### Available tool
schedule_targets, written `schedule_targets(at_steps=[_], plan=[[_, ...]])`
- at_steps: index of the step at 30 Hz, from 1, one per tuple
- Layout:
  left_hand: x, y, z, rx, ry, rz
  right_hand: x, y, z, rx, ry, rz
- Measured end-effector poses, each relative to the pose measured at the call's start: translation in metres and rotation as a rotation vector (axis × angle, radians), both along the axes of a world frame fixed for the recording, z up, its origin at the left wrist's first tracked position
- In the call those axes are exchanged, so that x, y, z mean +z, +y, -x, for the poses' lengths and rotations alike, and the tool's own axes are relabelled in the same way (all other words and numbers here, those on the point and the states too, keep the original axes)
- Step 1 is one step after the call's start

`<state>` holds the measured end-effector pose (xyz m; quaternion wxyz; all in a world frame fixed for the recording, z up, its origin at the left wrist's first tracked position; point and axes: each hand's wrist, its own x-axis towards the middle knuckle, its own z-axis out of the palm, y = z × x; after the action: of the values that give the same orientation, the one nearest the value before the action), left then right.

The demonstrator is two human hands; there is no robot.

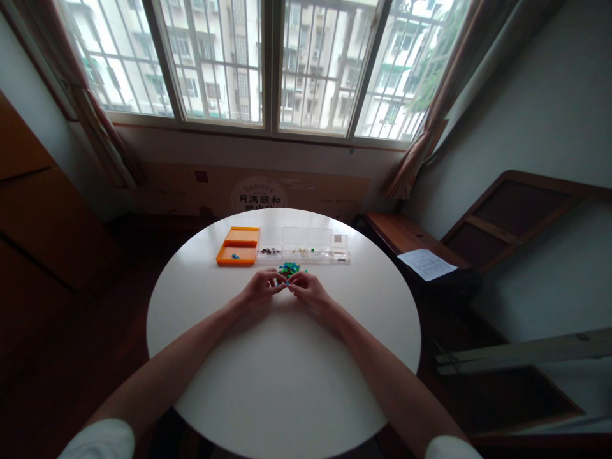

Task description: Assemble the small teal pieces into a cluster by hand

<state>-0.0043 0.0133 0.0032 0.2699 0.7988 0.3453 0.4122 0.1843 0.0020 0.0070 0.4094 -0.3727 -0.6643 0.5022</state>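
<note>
Near the middle of the round white table (277,370), my left hand (262,285) and my right hand (308,288) meet at the fingertips. Both are closed in a pinch on a small blue piece (287,282) between them. Just beyond the fingers lies a pile of small green and blue pieces (289,268). Behind it stand clear plastic boxes (313,258) with small dark, pale and green pieces in them. To their left an open orange case (238,260) holds a few blue pieces.
A small clear box (341,255) stands at the right end of the row. Right of the table, a sheet of paper (427,264) lies on a wooden bench (392,228). A barred window is beyond the table.
</note>
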Motion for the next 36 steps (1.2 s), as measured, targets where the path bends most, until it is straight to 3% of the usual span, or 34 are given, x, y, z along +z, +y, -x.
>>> schedule_targets(at_steps=[36], plan=[[0.0037,-0.0026,0.0005,0.002,0.027,-0.006,0.0005,-0.0007,-0.0001,0.001,0.004,-0.002]])
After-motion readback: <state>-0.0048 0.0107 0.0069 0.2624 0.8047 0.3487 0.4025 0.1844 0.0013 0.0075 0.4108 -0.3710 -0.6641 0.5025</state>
